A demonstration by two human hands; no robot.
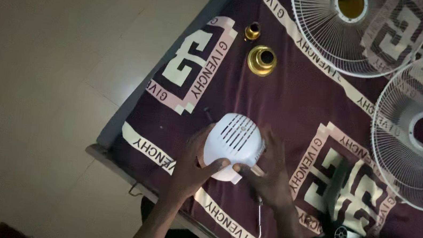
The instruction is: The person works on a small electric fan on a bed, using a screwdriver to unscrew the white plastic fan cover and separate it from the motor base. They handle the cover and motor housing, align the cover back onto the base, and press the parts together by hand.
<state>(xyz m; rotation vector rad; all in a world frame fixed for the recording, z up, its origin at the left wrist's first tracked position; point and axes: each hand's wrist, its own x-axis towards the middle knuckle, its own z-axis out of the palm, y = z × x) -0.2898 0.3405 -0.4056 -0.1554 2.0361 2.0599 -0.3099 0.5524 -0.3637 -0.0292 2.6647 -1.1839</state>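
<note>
Both hands cupped the white fan motor housing [233,144] over the maroon patterned cloth [289,96]: left hand [192,168] and right hand [269,172], fingers closed around it. Two wire fan grilles [359,29] lay well apart.

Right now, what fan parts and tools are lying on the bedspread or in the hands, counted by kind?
White motor housing, held by left hand and right hand: 1
White wire fan guards: 2
Gold rings, large and small: 2
Screwdriver: 1
Dark fan blade, partly in shadow: 1
Total: 7
</note>
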